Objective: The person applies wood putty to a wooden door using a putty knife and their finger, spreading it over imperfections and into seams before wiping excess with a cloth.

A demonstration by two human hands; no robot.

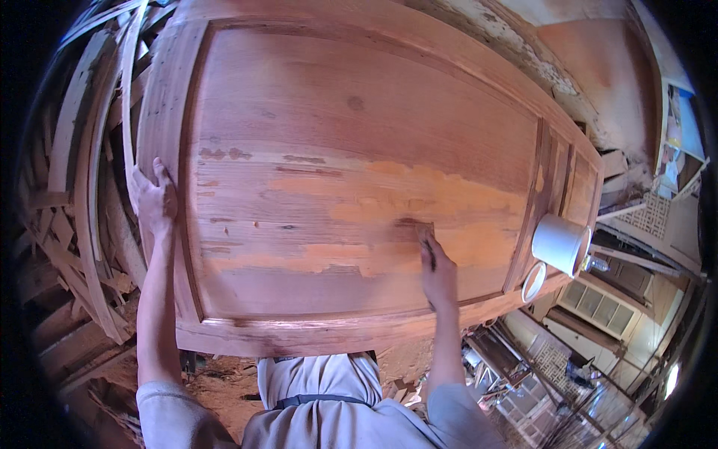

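Note:
A large reddish-brown wooden panel door (336, 97) lies flat before me, with orange filler (419, 183) smeared in patches over its middle. In my right hand (440, 269) is a putty knife (423, 229), its dark, motion-blurred end against the door at the filled patches. The fingers are closed round its handle, which they partly hide. My left hand (155, 198) rests on the door's left edge, fingers apart, with no tool in it. Near the door's right end stands a white plastic bucket (555, 243), and a round white lid (533, 282) is beside it.
Stacked boards and offcuts (82, 172) crowd the left side. Wood shavings (224, 389) cover the floor below the door's near edge. Beyond the bucket is a clear glass or plastic object (596, 263). Frames and clutter (531, 382) fill the lower right.

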